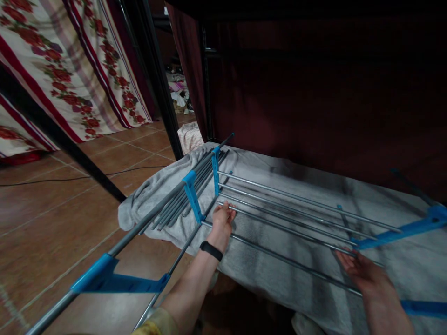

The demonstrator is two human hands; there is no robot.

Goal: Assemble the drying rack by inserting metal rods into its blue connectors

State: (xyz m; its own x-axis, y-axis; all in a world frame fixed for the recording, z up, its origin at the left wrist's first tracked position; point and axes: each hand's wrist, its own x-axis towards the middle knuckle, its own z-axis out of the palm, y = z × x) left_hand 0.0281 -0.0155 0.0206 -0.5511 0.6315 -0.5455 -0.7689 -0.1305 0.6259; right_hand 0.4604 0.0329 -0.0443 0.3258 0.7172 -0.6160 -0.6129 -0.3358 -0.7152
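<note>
My left hand (pixel 222 220), with a black band on its wrist, pinches the left end of a thin metal rod (pixel 279 226). My right hand (pixel 363 270) has its fingers closed on the same rod near its right end. The rod lies roughly parallel to several metal bars of a rack frame. Blue plastic brackets (pixel 193 197) join the frame's long grey side pole (pixel 153 209) to the bars. Close to my left hand the rod's tip is near a blue bracket (pixel 215 174); I cannot tell whether it is seated. At the right, another blue bracket (pixel 401 232) stands beyond my right hand.
A grey blanket (pixel 258 260) lies under the frame. Several loose grey rods (pixel 174 209) rest on it at the left. Black metal posts (pixel 160 83) rise beside the tiled floor (pixel 139 139), where a cable (pixel 70 179) runs. A floral curtain (pixel 70 70) hangs at the left.
</note>
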